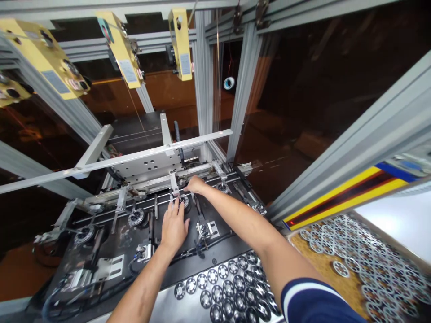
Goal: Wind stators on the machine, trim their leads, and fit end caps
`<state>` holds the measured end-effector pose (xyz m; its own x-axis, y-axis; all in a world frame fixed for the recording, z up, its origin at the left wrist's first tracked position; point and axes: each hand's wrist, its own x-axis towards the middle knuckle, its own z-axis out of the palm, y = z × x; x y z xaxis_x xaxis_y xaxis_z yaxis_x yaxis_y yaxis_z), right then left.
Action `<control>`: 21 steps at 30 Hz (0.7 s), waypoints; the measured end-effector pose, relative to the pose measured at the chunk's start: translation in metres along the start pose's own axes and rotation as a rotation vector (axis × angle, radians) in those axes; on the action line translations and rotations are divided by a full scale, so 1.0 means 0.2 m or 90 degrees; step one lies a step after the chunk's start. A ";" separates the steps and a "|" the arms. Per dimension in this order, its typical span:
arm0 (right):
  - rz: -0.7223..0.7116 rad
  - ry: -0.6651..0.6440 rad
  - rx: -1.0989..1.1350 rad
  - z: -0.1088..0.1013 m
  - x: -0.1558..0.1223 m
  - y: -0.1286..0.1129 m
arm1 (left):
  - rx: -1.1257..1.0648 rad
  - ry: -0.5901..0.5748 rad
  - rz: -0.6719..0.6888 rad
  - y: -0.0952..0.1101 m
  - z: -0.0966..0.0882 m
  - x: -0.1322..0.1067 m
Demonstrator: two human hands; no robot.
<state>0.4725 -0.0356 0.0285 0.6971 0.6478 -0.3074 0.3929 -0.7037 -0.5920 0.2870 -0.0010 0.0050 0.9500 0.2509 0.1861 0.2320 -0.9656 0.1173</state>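
My left hand (173, 228) reaches over the black machine bed with its fingers stretched out. Its fingertips rest at the near-left edge of a round slotted part (186, 202) mounted under a metal arm (174, 183). Just beyond that part is my right hand (195, 184), its fingers curled together beside the arm; whatever they pinch is too small or hidden to make out. Similar round parts sit at the other stations: one (136, 217) to the left, another (85, 234) farther left, and one (222, 187) to the right of my hands.
Many round black-and-silver parts (217, 294) stand on a metal surface in front of me. Flat rings (340, 269) cover a brown board at right. A long metal bar (148, 153) crosses above the bed. Yellow units (182, 45) with thin wires hang overhead; aluminium posts (240, 89) frame the machine.
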 end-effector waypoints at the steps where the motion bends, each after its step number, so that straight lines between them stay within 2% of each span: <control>1: -0.002 -0.032 0.012 0.00 -0.02 0.00 | 0.002 -0.004 0.000 0.00 0.00 0.00; 3: -0.010 -0.084 0.038 0.01 -0.05 0.00 | 0.006 -0.015 0.002 0.00 -0.01 0.01; 6: -0.021 -0.110 0.063 0.03 -0.08 -0.02 | 0.014 -0.037 0.007 -0.01 -0.02 0.02; 10: -0.031 -0.076 0.037 0.01 -0.16 -0.07 | 0.015 -0.060 0.010 -0.01 -0.04 0.02; 13: -0.059 -0.026 -0.013 -0.07 -0.31 -0.06 | -0.004 -0.058 0.017 -0.02 -0.10 -0.01; 17: -0.062 0.042 -0.086 -0.28 -0.57 0.14 | -0.058 -0.046 0.060 -0.02 -0.20 0.02; 19: -0.003 0.066 -0.125 -0.41 -0.64 0.27 | -0.086 -0.057 0.110 0.01 -0.23 0.10; 21: 0.052 0.078 -0.152 -0.51 -0.64 0.39 | -0.105 -0.082 0.180 0.09 -0.22 0.23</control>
<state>0.4762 -0.2038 0.0977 0.7939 0.5564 -0.2454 0.4527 -0.8102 -0.3724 0.3252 -0.0029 0.0593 0.9929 -0.0463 0.1095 -0.0712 -0.9691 0.2360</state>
